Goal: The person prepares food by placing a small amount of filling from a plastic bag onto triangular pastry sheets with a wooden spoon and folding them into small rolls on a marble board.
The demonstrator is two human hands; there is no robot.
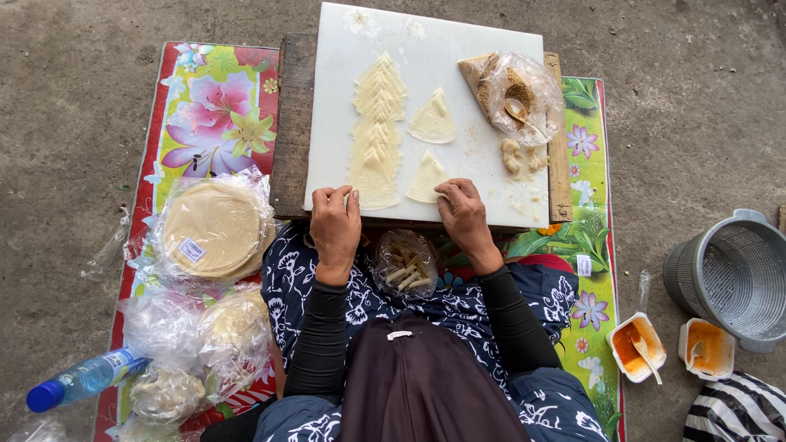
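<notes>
Your left hand [335,219] rests on the near edge of the smooth white cutting board [491,164], fingers [332,196] curled together and touching the bottom of a long row of thin, pale dough triangles [377,131]. Your right hand [465,214] lies flat, fingers together, pressing the edge of one soft dough triangle [426,178] that sits between your two hands. Another triangle [433,119] lies farther up. A crinkly clear bag of brown crumbs [517,94] holds a spoon. Lumpy filling [522,155] sits below it.
</notes>
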